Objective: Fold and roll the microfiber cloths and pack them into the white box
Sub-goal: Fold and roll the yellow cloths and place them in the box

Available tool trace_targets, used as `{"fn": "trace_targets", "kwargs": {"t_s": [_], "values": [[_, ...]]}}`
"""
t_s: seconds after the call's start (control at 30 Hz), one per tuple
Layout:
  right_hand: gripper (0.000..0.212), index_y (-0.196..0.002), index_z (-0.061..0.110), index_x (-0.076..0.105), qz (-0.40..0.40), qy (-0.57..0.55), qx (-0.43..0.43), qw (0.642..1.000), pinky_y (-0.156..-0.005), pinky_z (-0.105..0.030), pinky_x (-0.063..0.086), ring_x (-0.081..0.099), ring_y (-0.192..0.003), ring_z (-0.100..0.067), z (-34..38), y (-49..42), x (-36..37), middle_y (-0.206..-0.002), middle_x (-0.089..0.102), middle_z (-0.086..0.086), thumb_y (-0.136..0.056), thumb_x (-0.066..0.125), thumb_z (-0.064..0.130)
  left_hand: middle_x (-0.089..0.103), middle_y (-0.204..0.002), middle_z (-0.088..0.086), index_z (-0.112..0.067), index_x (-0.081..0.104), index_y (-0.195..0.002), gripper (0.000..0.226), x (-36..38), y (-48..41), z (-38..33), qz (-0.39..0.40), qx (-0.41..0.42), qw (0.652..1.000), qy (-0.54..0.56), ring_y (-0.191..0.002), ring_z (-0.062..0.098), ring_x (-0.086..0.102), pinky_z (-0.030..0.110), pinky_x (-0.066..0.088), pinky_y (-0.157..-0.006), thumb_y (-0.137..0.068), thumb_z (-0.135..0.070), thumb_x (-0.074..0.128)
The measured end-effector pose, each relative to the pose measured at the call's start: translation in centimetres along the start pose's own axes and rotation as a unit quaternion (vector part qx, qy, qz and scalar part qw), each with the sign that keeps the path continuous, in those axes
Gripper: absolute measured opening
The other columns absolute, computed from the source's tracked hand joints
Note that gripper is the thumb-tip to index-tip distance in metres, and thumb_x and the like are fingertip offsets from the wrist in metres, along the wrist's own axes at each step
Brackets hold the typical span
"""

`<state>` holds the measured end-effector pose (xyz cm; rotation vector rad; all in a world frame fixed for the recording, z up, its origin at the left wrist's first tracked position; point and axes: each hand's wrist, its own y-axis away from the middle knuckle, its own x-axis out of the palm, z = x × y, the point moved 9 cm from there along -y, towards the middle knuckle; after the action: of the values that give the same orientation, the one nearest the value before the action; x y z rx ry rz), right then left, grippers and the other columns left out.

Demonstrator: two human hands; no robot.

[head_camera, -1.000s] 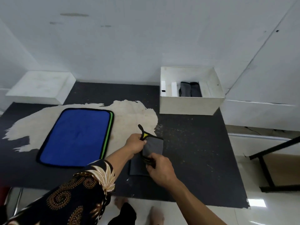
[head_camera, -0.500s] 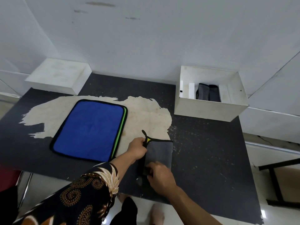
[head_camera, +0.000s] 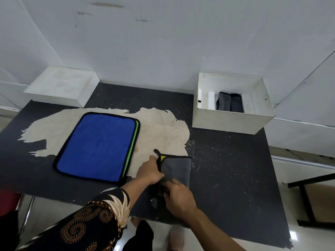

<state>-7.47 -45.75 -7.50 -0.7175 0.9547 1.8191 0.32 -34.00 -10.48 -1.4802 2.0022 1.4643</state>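
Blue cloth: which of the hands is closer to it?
Left. The left hand is just right of the blue cloth, on the edge of the grey cloth; the right hand lies farther right.

Bare workroom: scuffed white wall (head_camera: 163, 42) beyond right hand (head_camera: 178, 198), peeling black worktable (head_camera: 226, 169) under it, glossy tile floor (head_camera: 308, 240) to its rt.

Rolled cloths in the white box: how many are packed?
2. A grey roll and a darker roll sit side by side mid-way along the white box; its front wall may hide others.
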Motion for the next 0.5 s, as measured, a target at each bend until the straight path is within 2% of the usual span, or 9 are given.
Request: {"fn": "trace_targets", "kwargs": {"t_s": [0.1,0.2,0.3,0.4,0.5], "values": [[0.023,-0.114,0.026,0.060,-0.041,-0.009,0.014,0.999,-0.078,-0.037,0.052,0.061,-0.095,-0.023,0.0,0.0,-1.1,-0.110,0.055,0.003,-0.093,0.051,0.030,0.065,-0.095,0.005,-0.016,0.035,-0.136,0.066,0.3,0.5,0.1,-0.016,0.018,0.999,0.045,-0.093,0.022,0.065,0.036,0.054,-0.084,-0.083,-0.014,0.073],[0.021,-0.113,0.026,0.059,-0.081,-0.004,0.038,0.996,-0.078,-0.034,0.052,0.062,-0.094,-0.020,-0.6,0.2,-2.4,-0.113,0.053,0.004,-0.094,0.053,0.032,0.063,-0.083,0.000,-0.018,0.036,-0.135,0.060,-0.1,1.0,0.2,-0.048,0.031,0.996,0.072,-0.082,0.014,0.063,0.028,0.051,-0.077,-0.087,-0.009,0.069],[0.026,-0.119,0.022,0.058,-0.123,0.013,0.092,0.988,-0.081,-0.030,0.053,0.060,-0.100,-0.018,-2.4,0.6,-3.5,-0.120,0.049,-0.001,-0.094,0.056,0.030,0.062,-0.090,0.001,-0.018,0.039,-0.132,0.054,-0.5,1.5,0.5,-0.074,0.029,0.994,0.079,-0.086,0.015,0.061,0.027,0.050,-0.078,-0.088,-0.008,0.068],[0.035,-0.127,0.023,0.052,-0.084,0.034,0.132,0.987,-0.086,-0.030,0.053,0.053,-0.107,-0.019,-4.1,0.8,-3.0,-0.125,0.040,-0.004,-0.093,0.058,0.028,0.062,-0.092,0.000,-0.018,0.043,-0.127,0.047,-0.5,1.7,0.7,-0.079,0.026,0.994,0.077,-0.087,0.015,0.060,0.026,0.048,-0.077,-0.088,-0.007,0.067],[0.040,-0.131,0.025,0.047,-0.065,0.037,0.135,0.988,-0.089,-0.029,0.052,0.050,-0.111,-0.019,-4.6,0.9,-2.8,-0.127,0.035,-0.004,-0.093,0.059,0.031,0.062,-0.091,0.000,-0.017,0.048,-0.125,0.042,-0.6,1.6,0.5,-0.090,0.033,0.993,0.069,-0.086,0.014,0.060,0.028,0.051,-0.078,-0.088,-0.006,0.066]]}}
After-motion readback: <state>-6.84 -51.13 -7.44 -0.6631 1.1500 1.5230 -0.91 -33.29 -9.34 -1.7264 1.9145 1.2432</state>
